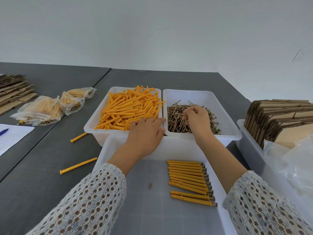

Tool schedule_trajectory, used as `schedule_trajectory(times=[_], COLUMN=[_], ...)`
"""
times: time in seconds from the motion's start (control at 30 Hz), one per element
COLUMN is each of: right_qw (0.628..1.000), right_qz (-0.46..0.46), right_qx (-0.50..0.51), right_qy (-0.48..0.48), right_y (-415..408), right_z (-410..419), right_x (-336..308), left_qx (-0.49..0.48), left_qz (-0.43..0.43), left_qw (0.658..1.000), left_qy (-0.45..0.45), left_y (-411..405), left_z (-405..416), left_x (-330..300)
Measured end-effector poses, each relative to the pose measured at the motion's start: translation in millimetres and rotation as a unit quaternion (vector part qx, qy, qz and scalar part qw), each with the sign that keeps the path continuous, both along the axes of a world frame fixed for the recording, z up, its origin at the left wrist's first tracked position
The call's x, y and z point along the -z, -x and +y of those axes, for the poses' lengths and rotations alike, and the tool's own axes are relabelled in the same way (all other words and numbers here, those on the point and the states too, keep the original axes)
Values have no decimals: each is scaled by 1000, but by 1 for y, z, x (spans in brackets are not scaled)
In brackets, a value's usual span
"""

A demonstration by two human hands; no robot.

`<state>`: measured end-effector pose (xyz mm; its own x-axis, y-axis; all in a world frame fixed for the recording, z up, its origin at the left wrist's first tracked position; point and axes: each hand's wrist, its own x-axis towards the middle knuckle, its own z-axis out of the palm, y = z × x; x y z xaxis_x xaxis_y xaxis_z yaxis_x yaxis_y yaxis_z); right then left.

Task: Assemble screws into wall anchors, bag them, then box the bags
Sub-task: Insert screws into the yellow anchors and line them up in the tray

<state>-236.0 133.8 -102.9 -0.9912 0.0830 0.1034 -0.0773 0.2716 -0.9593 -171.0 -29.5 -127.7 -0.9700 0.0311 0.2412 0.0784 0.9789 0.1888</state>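
A white bin (94, 123) holds a heap of orange wall anchors (128, 107). My left hand (145, 133) reaches into its near right corner, fingers laid on the anchors; whether it holds one is hidden. Beside it a second white bin (227, 116) holds brass screws (174, 119). My right hand (198, 121) is in that bin and pinches a screw (179, 114) between thumb and fingers. In the near white tray (108, 150), several anchors with screws in them (189, 180) lie side by side.
Filled plastic bags (50, 109) lie at the left, behind a sheet of paper (11, 138) with a pen. Two loose anchors (78, 165) lie on the grey table. Flat cardboard stacks stand at far left (13, 90) and in a bin at right (279, 119), near clear bags (296, 163).
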Motion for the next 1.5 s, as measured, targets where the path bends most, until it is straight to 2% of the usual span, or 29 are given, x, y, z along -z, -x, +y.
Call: schedule_trajectory(times=[0.2, 0.37, 0.5, 0.97, 1.13, 1.3, 1.5], right_qw=[995, 990, 984, 983, 983, 982, 981], right_qz=[-29, -26, -24, -27, -23, -22, -24], right_qx=[17, 46, 57, 66, 67, 63, 59], right_qy=[91, 132, 170, 169, 172, 175, 183], right_y=[2, 1, 3, 1, 1, 0, 1], right_z=[4, 5, 7, 3, 3, 4, 3], right_x=[-5, -6, -8, -8, -8, -9, -9], left_qx=[10, -57, -109, -100, -95, -76, -66], left_qz=[11, 60, 10, 48, 72, 60, 69], left_qw=[999, 997, 993, 994, 990, 987, 986], left_qy=[-30, -4, 30, -17, -81, -125, -138], left_y=[2, 3, 3, 2, 2, 0, 0], left_z=[0, 7, 6, 4, 2, 0, -1], left_x=[1, 5, 4, -1, -4, -8, -7])
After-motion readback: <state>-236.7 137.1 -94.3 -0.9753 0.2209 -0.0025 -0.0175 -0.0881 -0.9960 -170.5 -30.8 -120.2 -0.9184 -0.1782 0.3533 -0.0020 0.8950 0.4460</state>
